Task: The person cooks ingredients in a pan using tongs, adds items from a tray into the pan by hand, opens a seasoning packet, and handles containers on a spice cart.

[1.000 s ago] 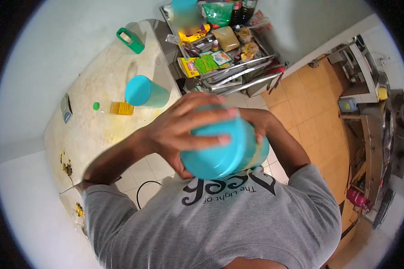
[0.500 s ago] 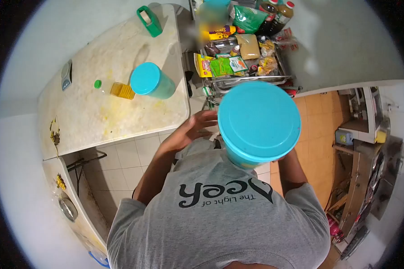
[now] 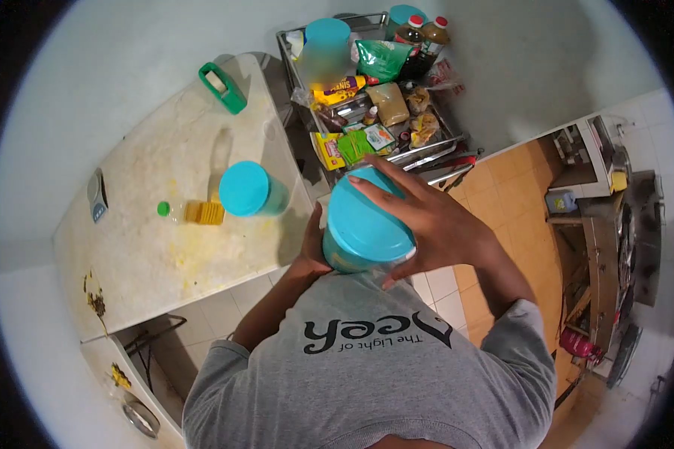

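Observation:
A tub with a turquoise lid [image 3: 356, 217] is close to my chest, tilted. My left hand [image 3: 313, 243] grips its side, with the palm against the wall and part of the fingers hidden behind it. My right hand [image 3: 430, 213] lies across the lid, its fingers spread over the top and the thumb hooked at the near rim. What the tub contains is hidden. On the table to the left stands a second turquoise-lidded tub [image 3: 246, 188], beside a bottle of yellow oil [image 3: 204, 212] with a green cap that lies on its side.
A green tape dispenser [image 3: 223, 88] and a small scale [image 3: 97, 196] rest on the stained white table [image 3: 142, 254]. Ahead, a metal rack [image 3: 419, 156] holds packets, dark bottles [image 3: 427, 45] and more turquoise-lidded tubs. Wooden shelving [image 3: 599, 269] stands at the right.
The tub has come down and toward my chest, and to the left. My left hand has closed on its side, and my right hand has moved from beneath it onto the lid.

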### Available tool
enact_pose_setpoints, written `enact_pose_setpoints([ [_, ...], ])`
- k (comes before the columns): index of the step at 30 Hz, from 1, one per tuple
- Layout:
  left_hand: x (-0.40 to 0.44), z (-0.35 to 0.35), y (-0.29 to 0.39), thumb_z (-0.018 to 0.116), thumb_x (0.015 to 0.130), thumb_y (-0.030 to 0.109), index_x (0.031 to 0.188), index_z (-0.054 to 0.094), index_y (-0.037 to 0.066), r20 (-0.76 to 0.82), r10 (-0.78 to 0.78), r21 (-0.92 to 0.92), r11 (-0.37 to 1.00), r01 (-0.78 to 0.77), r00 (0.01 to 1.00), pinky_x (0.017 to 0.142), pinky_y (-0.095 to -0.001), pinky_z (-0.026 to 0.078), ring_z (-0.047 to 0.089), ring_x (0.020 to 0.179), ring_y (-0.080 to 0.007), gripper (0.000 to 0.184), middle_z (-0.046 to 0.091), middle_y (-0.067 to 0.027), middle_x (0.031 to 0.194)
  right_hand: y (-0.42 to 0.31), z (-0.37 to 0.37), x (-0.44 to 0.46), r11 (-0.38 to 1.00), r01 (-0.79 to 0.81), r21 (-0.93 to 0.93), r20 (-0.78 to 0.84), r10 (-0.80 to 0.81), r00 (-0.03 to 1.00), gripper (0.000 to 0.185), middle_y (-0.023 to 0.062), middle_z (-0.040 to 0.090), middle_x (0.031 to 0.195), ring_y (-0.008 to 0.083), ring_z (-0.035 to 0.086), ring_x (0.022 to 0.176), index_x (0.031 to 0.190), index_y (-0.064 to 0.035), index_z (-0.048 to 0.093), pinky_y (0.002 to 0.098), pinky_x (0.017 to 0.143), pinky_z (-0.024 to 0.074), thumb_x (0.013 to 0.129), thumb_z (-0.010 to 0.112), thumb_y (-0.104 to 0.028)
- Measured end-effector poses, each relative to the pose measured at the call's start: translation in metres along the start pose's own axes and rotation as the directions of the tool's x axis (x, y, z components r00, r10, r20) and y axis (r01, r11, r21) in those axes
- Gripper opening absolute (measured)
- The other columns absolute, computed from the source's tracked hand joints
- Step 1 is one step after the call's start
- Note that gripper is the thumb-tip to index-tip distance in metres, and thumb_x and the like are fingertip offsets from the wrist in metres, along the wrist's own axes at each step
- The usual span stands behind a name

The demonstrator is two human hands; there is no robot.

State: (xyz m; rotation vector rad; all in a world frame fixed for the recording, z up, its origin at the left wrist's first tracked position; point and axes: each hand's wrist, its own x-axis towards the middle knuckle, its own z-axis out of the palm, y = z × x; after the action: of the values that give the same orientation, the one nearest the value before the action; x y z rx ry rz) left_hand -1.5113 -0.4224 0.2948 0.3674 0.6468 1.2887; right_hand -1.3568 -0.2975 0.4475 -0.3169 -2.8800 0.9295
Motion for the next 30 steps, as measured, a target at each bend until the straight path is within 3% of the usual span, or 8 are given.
enact_pose_setpoints([
  [3,0.016,-0.009,-0.001,0.026,0.081,0.071,0.14,0.023,0.01,-0.044,-0.201,-0.311,0.934,0.178,0.979,0.104,-0.0519,0.022,0.03,0.128,-0.0343,0.084,0.03,-0.0132,0.141,0.001,-0.017,0.008,0.993,-0.016,-0.114,0.118,0.03,0.993,0.11,0.0227,0.026,0.134,0.0428,0.034,0.121,0.137,-0.0157,0.028,0.0478,0.097,0.0354,0.046,0.082,-0.044],
  [12,0.105,-0.007,0.034,0.032,0.082,0.068,0.138,0.028,0.013,0.003,-0.014,-0.591,0.807,0.013,1.0,0.104,-0.0494,0.025,0.034,0.126,-0.0326,0.079,0.033,-0.0122,0.139,0.057,-0.109,0.068,0.991,-0.04,-0.126,0.061,0.048,0.997,0.096,0.0246,0.029,0.132,0.0421,0.031,0.122,0.135,-0.0177,0.033,0.0457,0.101,0.0312,0.051,0.078,-0.029],
  [16,0.147,-0.024,0.049,0.027,0.083,0.066,0.139,0.028,0.015,0.107,0.129,-0.558,0.828,-0.048,0.986,0.102,-0.053,0.022,0.029,0.128,-0.0322,0.075,0.032,-0.0109,0.14,0.126,-0.175,0.117,0.963,0.235,-0.133,-0.124,-0.252,0.96,0.093,0.0247,0.038,0.128,0.0385,0.033,0.124,0.136,-0.0156,0.033,0.043,0.102,0.0285,0.053,0.074,-0.023],
  [18,0.149,-0.026,0.057,0.025,0.083,0.068,0.138,0.029,0.019,-0.017,0.149,-0.434,0.89,-0.142,0.989,0.102,-0.0541,0.017,0.029,0.128,-0.0303,0.074,0.031,-0.0113,0.141,0.152,-0.201,0.15,0.987,0.068,0.146,-0.122,-0.05,0.991,0.094,0.0252,0.037,0.13,0.0374,0.033,0.125,0.137,-0.02,0.031,0.0436,0.103,0.0286,0.053,0.074,-0.022],
  [20,0.139,-0.037,0.046,0.026,0.082,0.069,0.137,0.032,0.02,-0.075,0.189,-0.465,0.862,-0.202,0.979,0.101,-0.0533,0.019,0.032,0.127,-0.028,0.074,0.031,-0.0123,0.141,0.182,-0.23,0.183,0.923,-0.021,-0.385,-0.223,-0.071,0.972,0.095,0.0235,0.039,0.123,0.0376,0.04,0.114,0.136,-0.0075,0.026,0.0438,0.094,0.0368,0.06,0.075,-0.036],
  [24,0.12,-0.046,0.019,0.028,0.083,0.067,0.137,0.032,0.021,-0.158,0.304,-0.495,0.799,-0.341,0.94,0.1,-0.055,0.024,0.038,0.123,-0.0299,0.071,0.032,-0.0129,0.14,0.262,-0.248,0.257,0.939,-0.217,-0.266,-0.293,0.136,0.946,0.099,0.024,0.034,0.131,0.039,0.034,0.12,0.137,-0.0074,0.026,0.0471,0.1,0.0291,0.058,0.076,-0.04],
  [27,0.111,-0.043,0.001,0.027,0.084,0.066,0.137,0.031,0.021,-0.269,0.384,-0.504,0.725,-0.469,0.883,0.099,-0.0567,0.026,0.038,0.123,-0.032,0.07,0.029,-0.0148,0.141,0.353,-0.243,0.317,0.775,-0.195,-0.601,-0.305,0.004,0.952,0.098,0.0231,0.032,0.134,0.0411,0.031,0.122,0.137,-0.0099,0.028,0.05,0.102,0.0254,0.058,0.075,-0.041],
  [30,0.101,-0.033,-0.007,0.027,0.084,0.066,0.138,0.029,0.021,-0.337,0.47,-0.454,0.678,-0.578,0.816,0.1,-0.0575,0.025,0.036,0.125,-0.0335,0.07,0.026,-0.0165,0.142,0.39,-0.228,0.34,0.706,-0.048,-0.707,-0.101,-0.034,0.994,0.097,0.0199,0.033,0.135,0.0424,0.027,0.124,0.137,-0.0133,0.029,0.053,0.102,0.0221,0.057,0.075,-0.041],
])
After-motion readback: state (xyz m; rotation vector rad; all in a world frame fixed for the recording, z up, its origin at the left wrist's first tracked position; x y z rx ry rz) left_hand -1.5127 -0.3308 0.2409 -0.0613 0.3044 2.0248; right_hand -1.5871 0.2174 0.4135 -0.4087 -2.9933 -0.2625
